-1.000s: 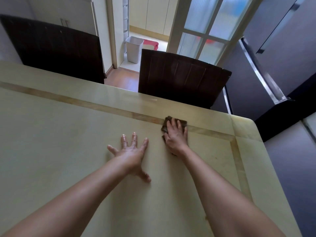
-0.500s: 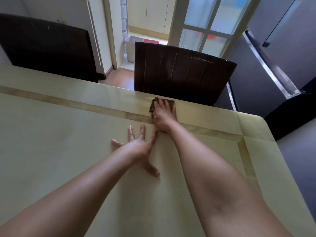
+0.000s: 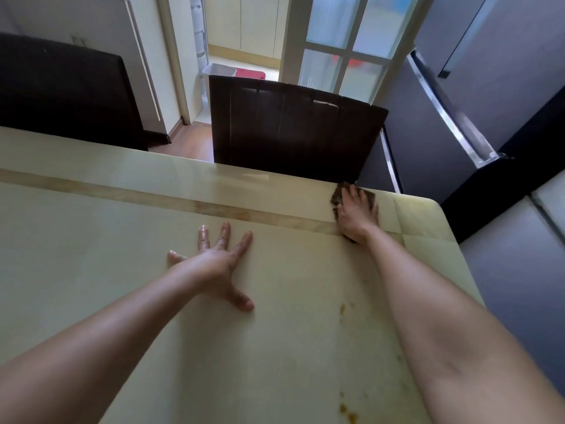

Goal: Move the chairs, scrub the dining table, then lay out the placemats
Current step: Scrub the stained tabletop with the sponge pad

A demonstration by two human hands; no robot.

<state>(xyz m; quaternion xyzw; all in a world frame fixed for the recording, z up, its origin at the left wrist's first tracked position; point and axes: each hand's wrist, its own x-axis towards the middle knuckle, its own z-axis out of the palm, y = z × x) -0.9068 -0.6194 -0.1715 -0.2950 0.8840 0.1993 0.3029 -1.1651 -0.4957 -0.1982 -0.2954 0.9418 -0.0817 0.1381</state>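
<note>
- Right hand [image 3: 356,214] presses scrub pad [image 3: 337,198] flat-fingered at the table [image 3: 91,270] far edge — could slip off toward the chair [image 3: 293,133].
- Left hand [image 3: 214,261] splayed flat, bracing; brown stains [image 3: 348,411] on the near side could easily be missed.

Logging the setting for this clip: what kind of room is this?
Most likely a home dining area beside a kitchen: a pale dining table with a dark chair at its far edge, a steel refrigerator on the right, and a frosted-glass door behind.
</note>
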